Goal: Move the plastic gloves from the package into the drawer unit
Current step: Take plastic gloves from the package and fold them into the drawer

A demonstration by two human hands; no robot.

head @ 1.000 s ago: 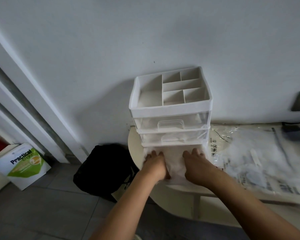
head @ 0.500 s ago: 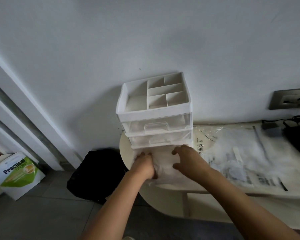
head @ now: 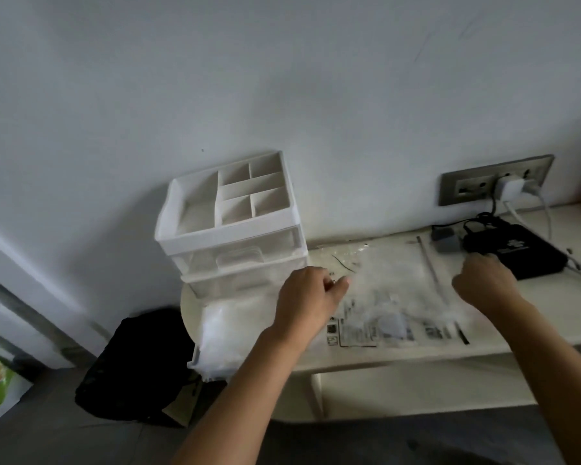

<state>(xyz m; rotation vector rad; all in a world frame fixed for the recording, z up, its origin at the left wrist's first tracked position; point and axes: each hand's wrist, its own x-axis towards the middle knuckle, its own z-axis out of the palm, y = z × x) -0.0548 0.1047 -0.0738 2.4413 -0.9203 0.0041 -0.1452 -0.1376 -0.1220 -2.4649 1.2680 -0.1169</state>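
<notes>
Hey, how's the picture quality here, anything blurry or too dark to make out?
Head view: dim overall; motion blur smears the left hand, right hand and the print on the glove package, so neither grip reads; the black bag is a featureless dark mass; the wide lens skews the drawer unit.

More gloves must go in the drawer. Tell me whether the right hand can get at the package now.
Probably yes. The right hand hangs at the right edge of the package, which lies flat on the table, nothing on it; the black case sits behind.
</notes>
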